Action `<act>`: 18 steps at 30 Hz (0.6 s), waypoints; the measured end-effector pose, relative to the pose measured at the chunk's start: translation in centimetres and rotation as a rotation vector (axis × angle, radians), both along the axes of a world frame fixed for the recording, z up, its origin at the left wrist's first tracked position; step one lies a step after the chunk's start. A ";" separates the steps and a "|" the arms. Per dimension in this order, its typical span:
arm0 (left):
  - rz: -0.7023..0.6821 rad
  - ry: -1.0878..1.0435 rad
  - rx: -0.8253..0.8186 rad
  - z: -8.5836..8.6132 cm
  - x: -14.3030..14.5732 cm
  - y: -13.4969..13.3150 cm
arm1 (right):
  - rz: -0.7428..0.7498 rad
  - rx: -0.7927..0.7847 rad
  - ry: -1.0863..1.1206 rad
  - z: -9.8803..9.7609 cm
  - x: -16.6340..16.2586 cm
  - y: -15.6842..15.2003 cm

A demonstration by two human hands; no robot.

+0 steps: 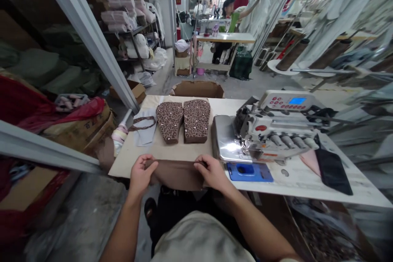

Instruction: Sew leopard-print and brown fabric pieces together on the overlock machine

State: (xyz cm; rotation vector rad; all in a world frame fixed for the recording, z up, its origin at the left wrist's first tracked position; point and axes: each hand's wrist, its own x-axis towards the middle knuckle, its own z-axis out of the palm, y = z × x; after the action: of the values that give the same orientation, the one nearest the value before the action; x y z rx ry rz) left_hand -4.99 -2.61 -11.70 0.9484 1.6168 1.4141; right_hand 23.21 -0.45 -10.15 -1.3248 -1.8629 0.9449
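Note:
A plain brown piece of fabric (179, 175) is stretched between my two hands at the table's front edge, its lower part hanging down. My left hand (143, 174) pinches its upper left corner between thumb and fingers. At the opposite corner, my right hand (211, 172) grips the cloth the same way. Beyond them lie two stacks of leopard-print fabric pieces, a left stack (169, 120) and a right stack (197, 120), side by side. Left of these, a leopard-print strip (144, 123) rests on a white sheet (145, 137).
An overlock sewing machine (273, 127) stands on the right of the white table (307, 186). Before it lies a blue phone-shaped object (250, 172); black cloth (333, 172) is at far right. A cardboard box (198, 89) sits behind the table. Farther back, a person (235, 20) sits at another machine.

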 end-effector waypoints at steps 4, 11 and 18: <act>-0.036 -0.161 -0.011 1.8 1.2 0.4 | 0.007 -0.012 0.217 2.0 2.4 -2.6; -0.319 -0.175 -0.085 4.1 6.6 2.7 | -0.189 0.023 0.300 2.4 8.0 -4.9; -0.704 -0.210 0.013 5.6 14.2 5.2 | -0.453 -0.017 0.374 -0.5 14.2 -7.4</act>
State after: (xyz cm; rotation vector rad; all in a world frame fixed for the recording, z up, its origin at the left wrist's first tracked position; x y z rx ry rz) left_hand 9.16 2.62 -6.07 1.1791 0.9711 0.9852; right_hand 37.43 -7.85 -10.66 -1.3880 -1.2090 0.8899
